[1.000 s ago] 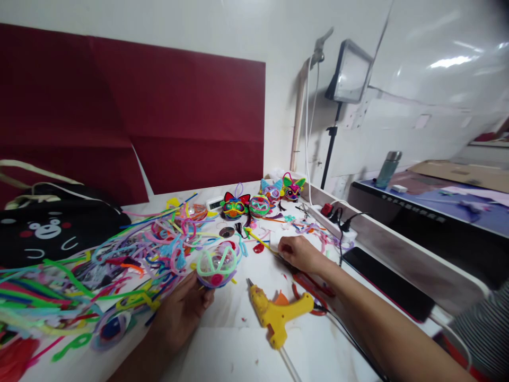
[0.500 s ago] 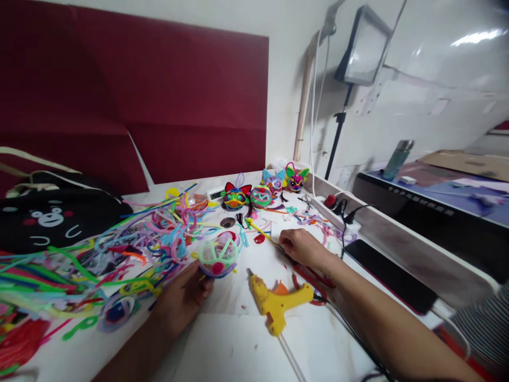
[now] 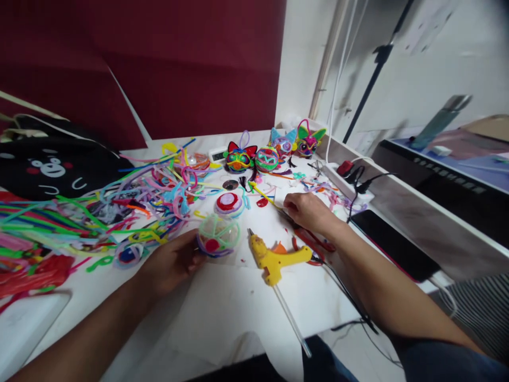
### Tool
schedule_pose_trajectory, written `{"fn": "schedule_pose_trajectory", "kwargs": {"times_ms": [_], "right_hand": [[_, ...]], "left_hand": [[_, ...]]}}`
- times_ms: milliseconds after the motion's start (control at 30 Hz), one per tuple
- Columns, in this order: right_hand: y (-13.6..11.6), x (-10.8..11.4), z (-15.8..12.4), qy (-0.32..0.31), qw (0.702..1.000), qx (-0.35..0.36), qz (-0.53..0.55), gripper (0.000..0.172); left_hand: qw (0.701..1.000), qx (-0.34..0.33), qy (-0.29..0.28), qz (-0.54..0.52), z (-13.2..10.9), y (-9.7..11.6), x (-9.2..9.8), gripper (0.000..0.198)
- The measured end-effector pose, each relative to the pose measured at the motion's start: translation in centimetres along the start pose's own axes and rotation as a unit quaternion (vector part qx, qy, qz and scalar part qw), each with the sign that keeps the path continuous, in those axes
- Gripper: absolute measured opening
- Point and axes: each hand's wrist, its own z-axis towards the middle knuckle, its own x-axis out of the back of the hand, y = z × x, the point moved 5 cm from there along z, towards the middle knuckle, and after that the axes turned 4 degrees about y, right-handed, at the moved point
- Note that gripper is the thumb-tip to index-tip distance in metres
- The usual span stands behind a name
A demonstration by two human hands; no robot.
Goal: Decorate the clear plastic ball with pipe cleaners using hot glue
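My left hand [image 3: 181,257] grips a clear ball [image 3: 225,225] at its left side. Light green pipe cleaners cross the ball, a purple one rings its lower edge, and a red dot sits on its front. My right hand [image 3: 308,209] is closed low over the table; whatever its fingers hold is hidden. A yellow pipe cleaner [image 3: 263,192] runs up to these fingertips. Beside and partly under this hand lies a dark tool with red handles [image 3: 318,240]. Between my hands rests a yellow glue gun [image 3: 278,257] with a clear glue stick in its back.
Behind the ball lies a round red and lilac piece [image 3: 228,201]. Several decorated balls [image 3: 266,158] stand at the back. Pipe cleaners [image 3: 151,191] are heaped on the left beside a black bag [image 3: 51,164]. On the right are a phone [image 3: 393,244] and a power strip [image 3: 350,183].
The view has tilted down. My left hand has brought the ball nearer to me, uncovering more of the red and lilac piece behind it. My right hand has hardly moved over the table.
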Motion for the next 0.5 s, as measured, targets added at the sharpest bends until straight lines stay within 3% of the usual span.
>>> {"fn": "schedule_pose_trajectory", "kwargs": {"times_ms": [200, 500], "right_hand": [[0.0, -0.3, 0.0, -0.008, 1.000, 0.007, -0.013, 0.022], [0.2, -0.8, 0.1, -0.013, 0.999, 0.020, -0.022, 0.023]], "left_hand": [[0.996, 0.043, 0.047, 0.055, -2.5, -1.1, 2.2, 0.015], [0.982, 0.088, -0.012, 0.168, -4.2, -2.4, 2.5, 0.022]]}}
